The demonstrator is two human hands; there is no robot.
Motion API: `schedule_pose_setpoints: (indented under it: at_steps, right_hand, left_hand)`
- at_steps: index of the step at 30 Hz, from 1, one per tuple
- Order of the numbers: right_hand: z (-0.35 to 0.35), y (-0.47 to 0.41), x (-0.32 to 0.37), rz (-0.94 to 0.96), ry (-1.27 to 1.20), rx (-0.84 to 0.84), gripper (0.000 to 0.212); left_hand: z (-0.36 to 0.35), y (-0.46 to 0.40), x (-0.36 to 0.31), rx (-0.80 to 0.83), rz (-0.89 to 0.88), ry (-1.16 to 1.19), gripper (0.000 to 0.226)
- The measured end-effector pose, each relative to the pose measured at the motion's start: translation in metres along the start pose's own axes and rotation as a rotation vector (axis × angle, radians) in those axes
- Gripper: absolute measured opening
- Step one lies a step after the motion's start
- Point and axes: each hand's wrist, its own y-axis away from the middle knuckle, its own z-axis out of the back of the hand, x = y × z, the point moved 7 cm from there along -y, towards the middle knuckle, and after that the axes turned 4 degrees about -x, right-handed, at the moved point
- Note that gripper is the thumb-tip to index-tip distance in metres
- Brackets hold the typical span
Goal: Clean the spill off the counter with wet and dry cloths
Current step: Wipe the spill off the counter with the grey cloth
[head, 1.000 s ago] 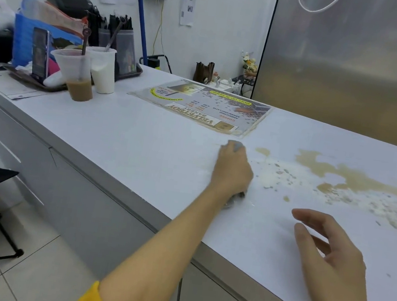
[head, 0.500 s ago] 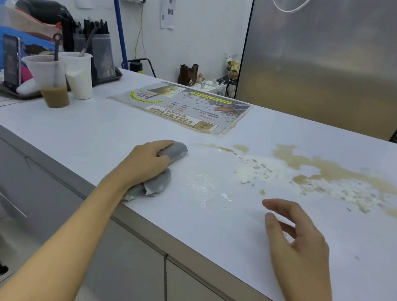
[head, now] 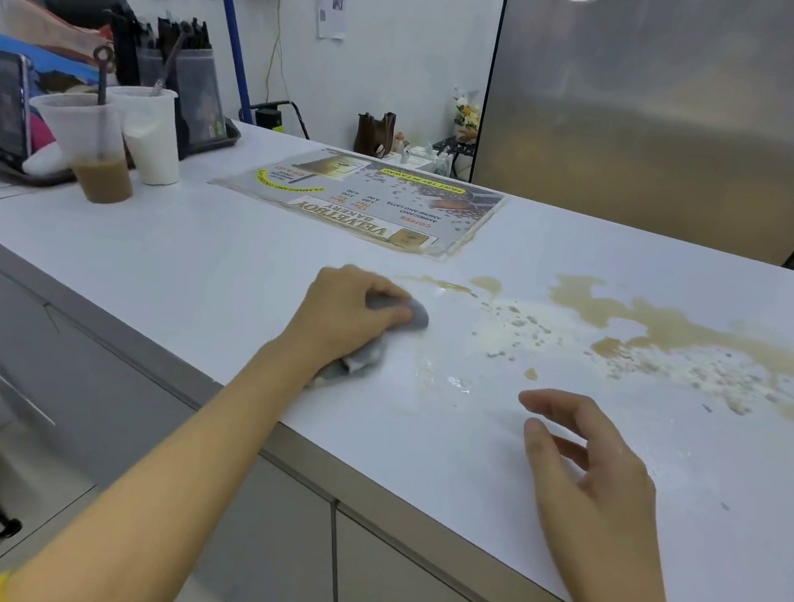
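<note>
A white counter (head: 180, 277) runs across a shop back room, with a steel panel (head: 674, 110) behind it and grey cabinets below. The left hand (head: 346, 313) curls round a bunched grey cloth (head: 408, 314) and presses it to the counter at the left edge of the spill (head: 664, 338). The spill is brown liquid with pale crumbs through it and spreads well to the right. The right hand (head: 587, 466) hovers just over the counter, fingers loosely spread, holding nothing.

Most of the spill looks untouched, so the work seems to be early. A wet smear (head: 445, 376) shines near the cloth, and a broad stroke could drag brown liquid across bare counter instead of lifting it. The small bunched cloth may soak through quickly and then only push the crumbs about, perhaps over the near edge to the floor. A brown streak reaches towards the menu sheet (head: 364, 202), which lies just beyond the cloth; a push that way could wet its edge or slide liquid under it. Further left stand a cup of coffee (head: 91, 148) and a white cup (head: 151, 131), well apart from the spill, before a cluttered tray (head: 0, 165). No second cloth is in view.
</note>
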Motion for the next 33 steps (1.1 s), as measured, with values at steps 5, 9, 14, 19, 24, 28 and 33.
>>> schedule_pose_setpoints:
  at_steps: [5, 9, 14, 19, 24, 28, 33]
  right_hand:
    - [0.005, 0.005, -0.004, -0.017, -0.010, -0.027, 0.023]
    - [0.005, 0.004, -0.004, -0.014, 0.007, -0.024, 0.024]
    - [0.007, 0.006, -0.005, -0.023, -0.012, -0.032, 0.023]
    - [0.009, 0.010, -0.007, -0.024, -0.034, -0.051, 0.023]
    - [0.009, 0.007, -0.007, -0.030, -0.050, -0.053, 0.022]
    - [0.008, 0.008, -0.007, -0.034, -0.037, -0.052, 0.023]
    - [0.005, 0.008, -0.006, -0.027, -0.021, -0.038, 0.022]
  left_hand:
    - [-0.015, 0.011, -0.016, 0.067, -0.015, 0.017, 0.024]
    - [-0.012, 0.061, -0.024, 0.196, -0.131, 0.112, 0.020]
    - [0.001, 0.003, 0.001, -0.072, 0.058, -0.048, 0.026]
    - [-0.016, 0.023, -0.024, 0.077, -0.039, -0.002, 0.020]
    - [-0.003, 0.036, -0.011, 0.113, -0.045, 0.039, 0.017]
    - [-0.012, -0.002, -0.013, -0.025, 0.041, -0.058, 0.024]
    - [-0.032, 0.052, -0.045, 0.232, -0.129, 0.084, 0.019]
